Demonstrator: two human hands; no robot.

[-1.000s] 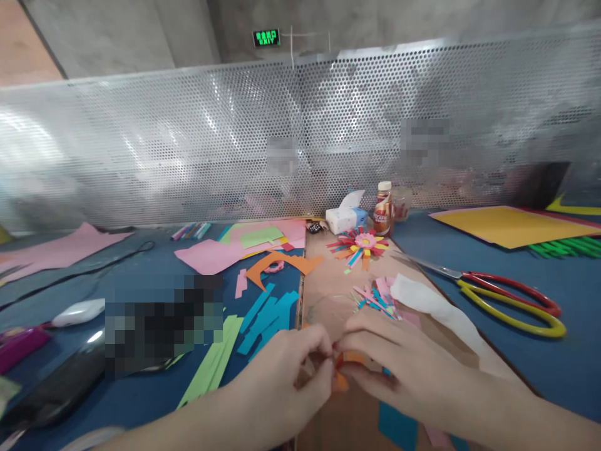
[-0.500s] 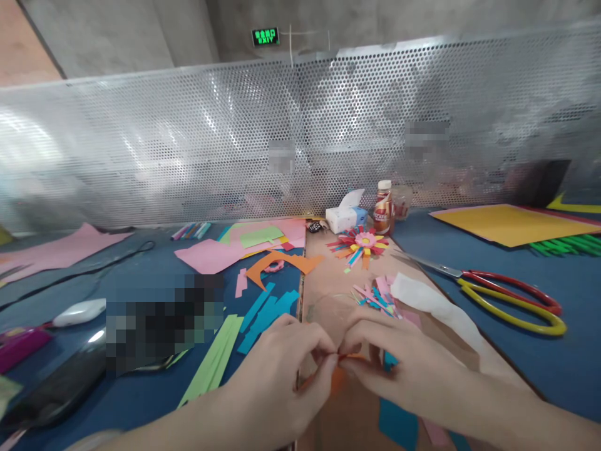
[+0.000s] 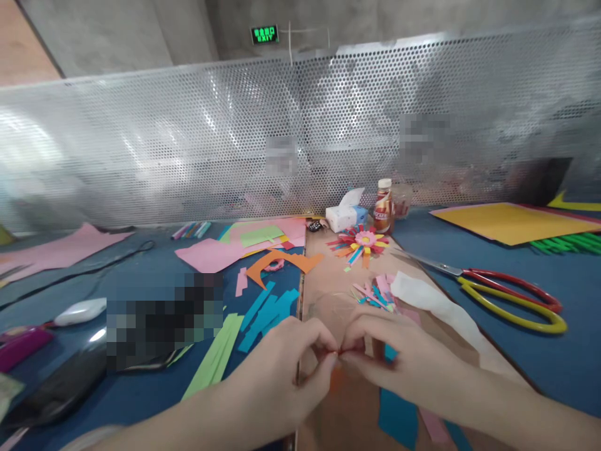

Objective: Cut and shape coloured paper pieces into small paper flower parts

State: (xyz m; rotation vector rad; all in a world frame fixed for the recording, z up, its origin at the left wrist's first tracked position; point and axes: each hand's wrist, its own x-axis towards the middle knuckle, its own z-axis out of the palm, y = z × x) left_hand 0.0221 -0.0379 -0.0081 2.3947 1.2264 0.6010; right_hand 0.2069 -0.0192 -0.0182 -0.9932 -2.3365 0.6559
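My left hand [image 3: 293, 369] and my right hand [image 3: 389, 354] meet at the fingertips over the brown board [image 3: 328, 275]. Thumb and forefinger of each hand are pinched together; whatever lies between them is too small and hidden to name. Below the fingertips a blurred orange patch shows on the board. Blue paper [image 3: 397, 416] lies partly under my right hand. Left of my left hand are blue strips [image 3: 270, 316] and green strips [image 3: 218, 354]. Farther back on the board sits a paper flower [image 3: 365, 239] with a pink centre, and nearer lie small paper scraps [image 3: 378, 294].
Scissors [image 3: 511, 297] with red and yellow handles lie at the right, beside a white tissue [image 3: 432, 307]. A tissue pack [image 3: 346, 217] and a bottle [image 3: 383, 207] stand behind. Orange paper [image 3: 282, 260] and pink paper [image 3: 209, 255] lie at centre left; yellow sheets [image 3: 507, 222] lie back right.
The orange piece seen between my fingertips earlier is now hardly visible. My hands have otherwise stayed almost in place, fingertips still together.
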